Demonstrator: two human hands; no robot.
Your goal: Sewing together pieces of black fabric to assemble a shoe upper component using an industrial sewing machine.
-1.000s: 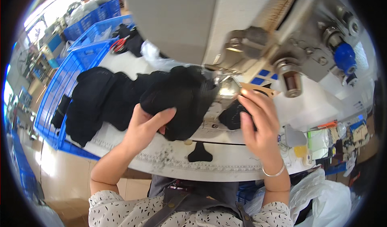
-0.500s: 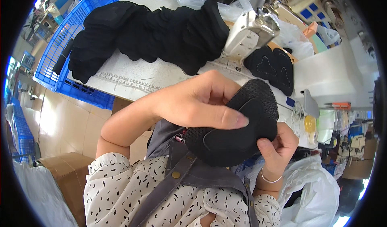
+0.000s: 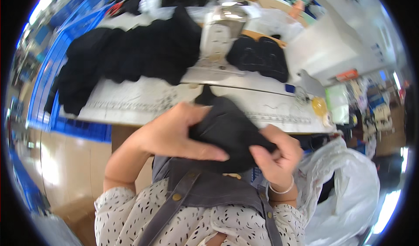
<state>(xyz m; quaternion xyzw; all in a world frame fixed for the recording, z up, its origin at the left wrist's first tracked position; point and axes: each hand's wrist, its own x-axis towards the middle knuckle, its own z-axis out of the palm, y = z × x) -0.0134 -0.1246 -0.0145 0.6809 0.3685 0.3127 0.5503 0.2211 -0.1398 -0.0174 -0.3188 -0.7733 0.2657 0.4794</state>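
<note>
My left hand (image 3: pixel 176 134) and my right hand (image 3: pixel 278 155) hold a black padded fabric piece (image 3: pixel 229 132) between them, in front of my apron. The left fingers are behind its left side, with the thumb laid across the front. On the right edge, my right thumb and fingers pinch it. Motion blurs the piece, and its far tip stands over the table edge. Beyond it is the metal head of a sewing machine (image 3: pixel 217 38). Black stitched pieces (image 3: pixel 257 57) lie just right of the machine.
A long pile of black fabric pieces (image 3: pixel 131 56) covers the left of the white worktable (image 3: pixel 161 98), beside a blue plastic crate (image 3: pixel 41 95). White plastic bags (image 3: pixel 345 185) bulge at the lower right. A yellow object (image 3: pixel 319 107) sits at the table's right end.
The held piece has moved left and lower, and its smooth face has turned, hiding the mesh border. Both hands moved with it. My view has shifted, bringing more of the table front into sight.
</note>
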